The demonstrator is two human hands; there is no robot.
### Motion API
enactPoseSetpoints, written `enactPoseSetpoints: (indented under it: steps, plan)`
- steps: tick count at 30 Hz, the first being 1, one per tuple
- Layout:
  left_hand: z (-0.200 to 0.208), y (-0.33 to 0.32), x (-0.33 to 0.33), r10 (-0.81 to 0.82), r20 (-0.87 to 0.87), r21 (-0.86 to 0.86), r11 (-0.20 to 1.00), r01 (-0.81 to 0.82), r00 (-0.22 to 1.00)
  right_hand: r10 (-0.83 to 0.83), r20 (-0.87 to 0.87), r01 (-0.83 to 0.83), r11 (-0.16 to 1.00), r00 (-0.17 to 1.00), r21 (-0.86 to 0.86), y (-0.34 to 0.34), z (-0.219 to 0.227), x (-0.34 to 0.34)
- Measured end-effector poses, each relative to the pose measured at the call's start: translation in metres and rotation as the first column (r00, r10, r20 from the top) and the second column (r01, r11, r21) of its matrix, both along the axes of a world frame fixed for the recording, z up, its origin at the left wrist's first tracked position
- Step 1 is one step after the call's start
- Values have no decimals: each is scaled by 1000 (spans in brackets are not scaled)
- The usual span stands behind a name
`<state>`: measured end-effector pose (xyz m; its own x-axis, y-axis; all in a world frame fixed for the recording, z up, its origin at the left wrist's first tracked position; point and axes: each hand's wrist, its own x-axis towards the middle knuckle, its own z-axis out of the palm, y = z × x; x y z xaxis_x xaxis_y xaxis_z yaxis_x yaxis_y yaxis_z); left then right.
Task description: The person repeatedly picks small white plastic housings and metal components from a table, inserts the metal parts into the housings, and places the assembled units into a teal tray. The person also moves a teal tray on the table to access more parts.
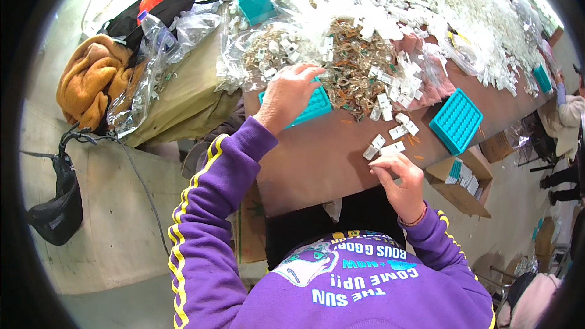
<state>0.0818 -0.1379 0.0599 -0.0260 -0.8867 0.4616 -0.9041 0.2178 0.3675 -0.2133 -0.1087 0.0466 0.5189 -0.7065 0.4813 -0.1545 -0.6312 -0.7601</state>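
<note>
Dimpled teal tray (318, 105) by counter's (311, 176) left edge; open room along front; left fingers (304, 70) curved, right fingers (393, 162) nearly pinched; holds unclear.

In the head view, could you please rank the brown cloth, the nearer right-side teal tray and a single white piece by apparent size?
1. Brown cloth
2. Teal tray
3. White piece, clearly smallest

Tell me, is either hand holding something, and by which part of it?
I can't tell. The left hand is at a teal tray, and the right hand looks pinched near white pieces, but nothing clearly shows in either one.
</note>
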Motion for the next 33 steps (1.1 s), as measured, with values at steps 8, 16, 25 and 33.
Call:
enactPoseSetpoints:
  steps: [8, 16, 25, 33]
  plan:
    - [-2, -26, -8, -67, 159, 54, 997, 60, 985, 45, 47, -51, 991, 998, 120, 9, -10, -7]
    - [21, -18, -16, -27, 53, -8, 1000, 27, 998, -169, -26, 165, 979, 985, -123, -27, -6, -16]
    - [28, 55, -43, 152, -363, -196, 952, -235, 919, -496, -334, 230, 772, 801, -593, -84, -13, 21]
    - [-24, 97, -62, 226, -671, 35, 961, -274, 707, -375, -252, 272, 891, 892, -362, -84, -15, 22]
